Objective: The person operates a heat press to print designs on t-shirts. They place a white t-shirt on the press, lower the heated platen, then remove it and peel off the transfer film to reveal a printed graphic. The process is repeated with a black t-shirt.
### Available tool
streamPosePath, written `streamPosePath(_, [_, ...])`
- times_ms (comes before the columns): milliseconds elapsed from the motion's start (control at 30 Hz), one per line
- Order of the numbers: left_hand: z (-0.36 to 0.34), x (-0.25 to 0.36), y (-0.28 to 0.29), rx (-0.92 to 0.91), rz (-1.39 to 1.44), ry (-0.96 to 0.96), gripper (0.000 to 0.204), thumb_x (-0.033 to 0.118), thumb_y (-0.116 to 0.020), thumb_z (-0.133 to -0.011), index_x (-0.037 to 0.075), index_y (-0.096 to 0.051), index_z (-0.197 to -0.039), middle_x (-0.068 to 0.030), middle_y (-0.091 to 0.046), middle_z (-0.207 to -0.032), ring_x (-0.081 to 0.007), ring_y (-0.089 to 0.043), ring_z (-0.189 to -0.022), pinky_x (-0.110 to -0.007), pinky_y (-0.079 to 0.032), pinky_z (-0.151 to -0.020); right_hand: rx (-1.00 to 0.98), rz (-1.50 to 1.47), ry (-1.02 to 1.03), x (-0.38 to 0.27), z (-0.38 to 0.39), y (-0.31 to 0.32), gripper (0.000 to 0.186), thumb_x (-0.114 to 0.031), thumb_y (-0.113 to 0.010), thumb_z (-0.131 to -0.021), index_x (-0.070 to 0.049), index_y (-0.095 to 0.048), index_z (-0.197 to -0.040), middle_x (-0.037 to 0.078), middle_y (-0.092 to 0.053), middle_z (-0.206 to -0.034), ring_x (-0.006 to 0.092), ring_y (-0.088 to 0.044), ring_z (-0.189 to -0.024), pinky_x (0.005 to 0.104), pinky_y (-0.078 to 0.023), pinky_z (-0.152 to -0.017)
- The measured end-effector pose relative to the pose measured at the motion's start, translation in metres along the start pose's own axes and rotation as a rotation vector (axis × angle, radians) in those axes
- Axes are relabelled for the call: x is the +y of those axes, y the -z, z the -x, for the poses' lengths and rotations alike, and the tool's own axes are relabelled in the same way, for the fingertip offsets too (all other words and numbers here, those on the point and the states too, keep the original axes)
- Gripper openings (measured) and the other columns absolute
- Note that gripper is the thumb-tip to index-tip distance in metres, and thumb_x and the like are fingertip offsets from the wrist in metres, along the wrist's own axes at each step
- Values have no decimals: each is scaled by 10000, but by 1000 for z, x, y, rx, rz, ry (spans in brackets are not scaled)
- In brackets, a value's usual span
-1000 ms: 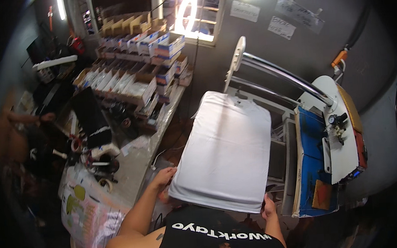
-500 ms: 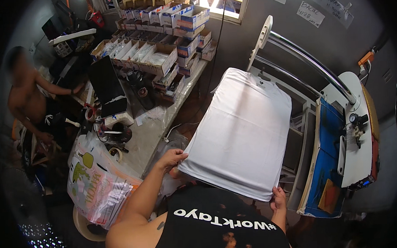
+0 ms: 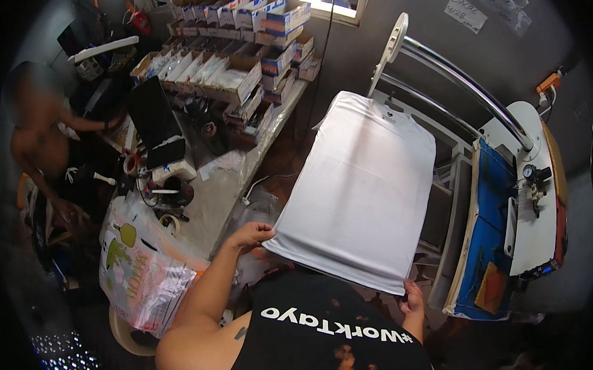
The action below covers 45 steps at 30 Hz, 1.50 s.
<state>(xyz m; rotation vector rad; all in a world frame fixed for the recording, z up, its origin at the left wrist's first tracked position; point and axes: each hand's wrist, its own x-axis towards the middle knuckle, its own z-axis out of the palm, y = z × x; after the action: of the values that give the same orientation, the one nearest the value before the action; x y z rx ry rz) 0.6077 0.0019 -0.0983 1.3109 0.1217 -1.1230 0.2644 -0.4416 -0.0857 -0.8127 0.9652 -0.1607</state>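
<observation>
Left of the long blue padded panel (image 3: 493,219), holding a smooth white fabric T-shirt (image 3: 357,189) spread flat, neck end away; pinching its near corners with the bare left hand (image 3: 252,236) and the bare right hand (image 3: 412,299), well apart, apparently to keep the hem straight and taut.

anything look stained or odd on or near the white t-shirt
Yes: the person's black sleeveless top has orange-brown blotches breaking its black, possibly bleach marks. The white T-shirt shows no clear stain, only faint creases near the hem.
</observation>
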Motion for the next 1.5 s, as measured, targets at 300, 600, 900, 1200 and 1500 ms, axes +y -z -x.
streamPosePath(300, [-18,-30,29,95,-43,33,241,92,-695,-881,20,-645,-1105,-44,-676,-920,-134,-656,-779,-266,-539,-711,385,348,-124,30,19,22,137,-124,-617,-882,-43,-661,-983,39,-637,-793,171,-600,-644,319,-501,-563])
streamPosePath(600, [-58,19,73,761,-833,-604,181,87,-641,-824,69,-682,-1000,-93,-676,-930,-308,-642,-823,-418,-502,-772,781,1030,641,32,4,50,90,-110,-673,-891,-23,-654,-898,33,-616,-742,133,-550,-633,283,-464,-602])
streamPosePath(900, [-94,74,122,909,-1174,-845,348,108,-675,-758,83,-622,-1101,-90,-553,-1218,-304,-481,-1188,-504,-324,-1031,701,1205,873,1,40,-111,114,-126,-674,-893,-18,-661,-926,26,-611,-706,123,-558,-608,292,-472,-598])
streamPosePath(1200, [-98,61,126,963,-1329,-736,579,242,-650,-813,49,-494,-1336,-135,-448,-1407,-328,-334,-1380,-593,-142,-1181,362,1195,886,9,18,-257,106,-56,-651,-884,26,-675,-946,85,-664,-792,158,-637,-718,284,-516,-679])
streamPosePath(1500, [-97,73,127,932,-1330,-694,532,267,-635,-818,45,-541,-1292,-131,-449,-1402,-336,-333,-1373,-593,-163,-1183,-556,1216,1149,-12,-46,-494,118,33,-675,-784,-21,-658,-888,128,-632,-760,281,-637,-654,356,-516,-610])
